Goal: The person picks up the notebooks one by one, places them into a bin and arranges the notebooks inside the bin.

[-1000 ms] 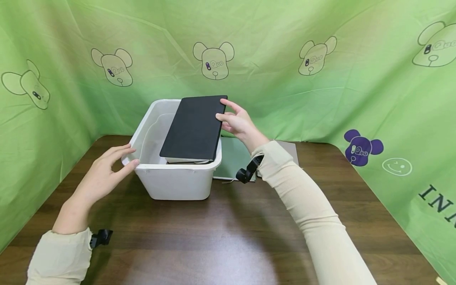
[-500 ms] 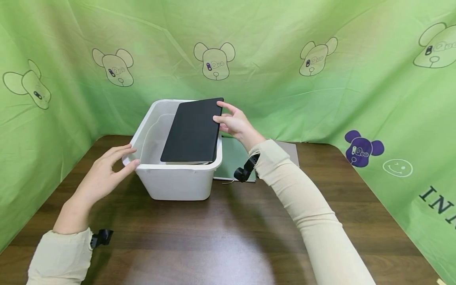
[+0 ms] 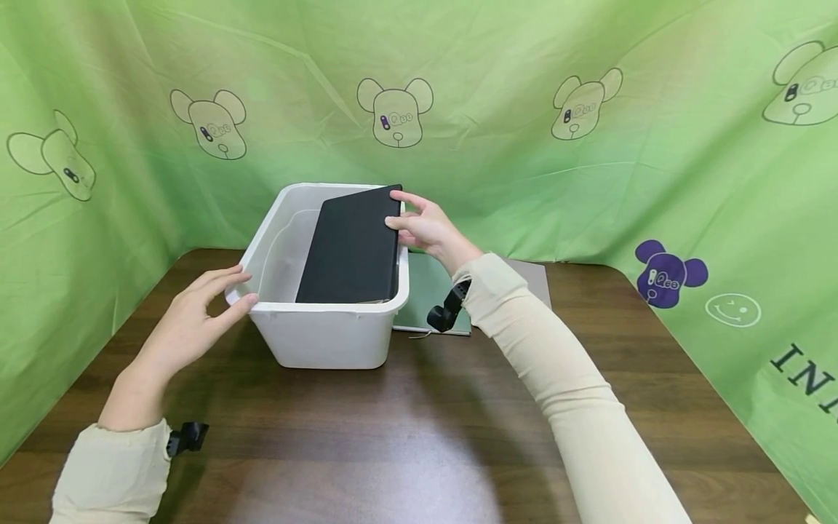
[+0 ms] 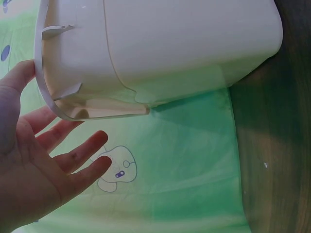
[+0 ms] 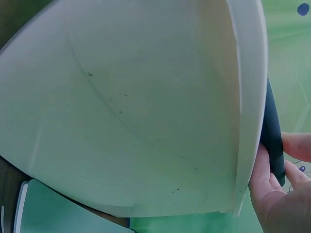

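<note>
My right hand (image 3: 428, 227) pinches the right edge of a black notebook (image 3: 350, 244) between thumb and fingers. The notebook leans at a slant inside a white plastic bin (image 3: 327, 338), its upper edge close to the bin's right rim. In the right wrist view, a dark end of the notebook (image 5: 273, 145) sticks out past the rim, held by the fingers. At the bin's near left corner, the thumb and fingertips of my left hand (image 3: 186, 320) touch the rim. In the left wrist view, the ring and little fingers (image 4: 90, 172) extend loosely, off the bin.
Right of the bin lies a pale green notebook (image 3: 428, 291) with a thin ribbon at its near edge. A grey flat item (image 3: 533, 276) shows behind the right forearm. Green printed cloth (image 3: 491, 167) hangs around the wooden table (image 3: 366, 444).
My right hand has moved slightly left and down, and the black notebook has sunk lower into the bin, tilting more steeply. The left hand has stayed at the rim.
</note>
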